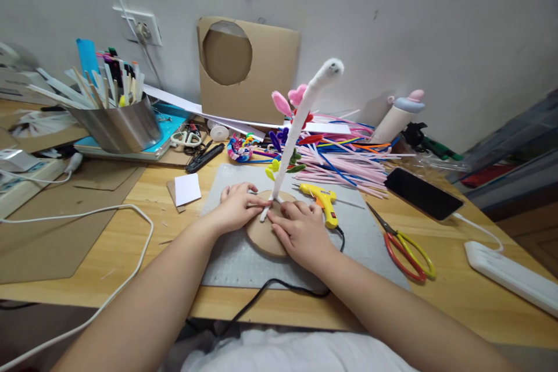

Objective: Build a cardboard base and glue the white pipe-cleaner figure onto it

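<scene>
Where the white stem (293, 133) spreads out at its foot, fingers of the left hand (238, 206) and right hand (303, 232) cover part of it, so its join with the cardboard disc (265, 238) is hard to judge, perhaps touching. The dark marks on the stem's tip are too small to make out. The glue gun's black cord (265, 285) passes out of sight beneath the right forearm (392, 308) (it reappears nearer the table edge). Both forearms run off the bottom, the white power strip (510, 276) off the right. Bluish shapes (518, 157) beyond the table are blurred.
</scene>
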Available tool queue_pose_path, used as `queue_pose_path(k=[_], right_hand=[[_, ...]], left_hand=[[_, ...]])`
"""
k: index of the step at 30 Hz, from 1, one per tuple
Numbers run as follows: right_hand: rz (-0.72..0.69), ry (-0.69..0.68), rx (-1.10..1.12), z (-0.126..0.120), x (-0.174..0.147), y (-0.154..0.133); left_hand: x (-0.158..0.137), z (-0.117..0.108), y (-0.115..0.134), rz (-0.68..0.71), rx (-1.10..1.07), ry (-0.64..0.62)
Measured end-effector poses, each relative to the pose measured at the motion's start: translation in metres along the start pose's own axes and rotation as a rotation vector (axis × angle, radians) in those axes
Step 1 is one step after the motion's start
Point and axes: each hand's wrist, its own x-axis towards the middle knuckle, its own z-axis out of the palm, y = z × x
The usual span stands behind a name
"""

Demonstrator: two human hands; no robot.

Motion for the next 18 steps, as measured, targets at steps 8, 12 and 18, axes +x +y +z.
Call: queue_pose_path(k=[8, 12, 18], right_hand=[[0.027, 0.060, 0.127, 0.006, 0.017, 0.001], [0.078, 0.088, 0.203, 0.010, 0.024, 0.004], [0.132, 0.143, 0.321, 0.008, 0.020, 0.006]], left_hand=[[0.000, 0.002, 0.001, 0.014, 0.000, 0.035], [0.000, 0.004, 0.001, 0.032, -0.012, 0.072], [-0.002, -0.003, 0.010, 0.134, -0.061, 0.208]])
